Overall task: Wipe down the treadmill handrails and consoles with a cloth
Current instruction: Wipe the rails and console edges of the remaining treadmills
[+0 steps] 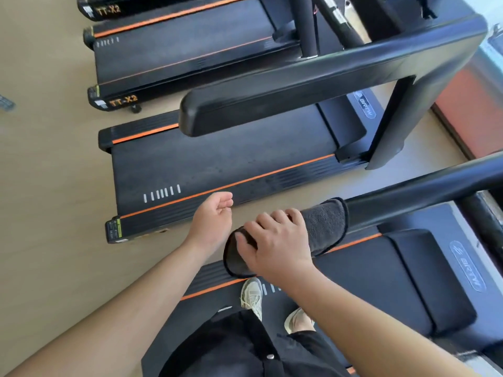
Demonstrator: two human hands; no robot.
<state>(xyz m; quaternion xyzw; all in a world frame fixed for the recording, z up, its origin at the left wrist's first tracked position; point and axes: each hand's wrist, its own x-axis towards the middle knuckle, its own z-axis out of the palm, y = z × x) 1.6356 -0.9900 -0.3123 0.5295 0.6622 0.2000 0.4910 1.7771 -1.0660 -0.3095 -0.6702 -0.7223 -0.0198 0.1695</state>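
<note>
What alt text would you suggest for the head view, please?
A person's right hand grips a dark grey cloth wrapped over the end of a black treadmill handrail; the left hand hovers beside it, loosely curled and empty.

Both forearms outstretched; left hand loosely curled, free; right hand palm-down, fingers around the cloth.

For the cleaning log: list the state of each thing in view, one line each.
cloth: wrapped over the end of the near handrail.
near handrail: end covered by the cloth, rest uncovered.
right hand: grips the cloth, fingers curled over it.
left hand: loosely curled, holds nothing, off the rail.
shoes: standing on the near treadmill's belt.
</note>
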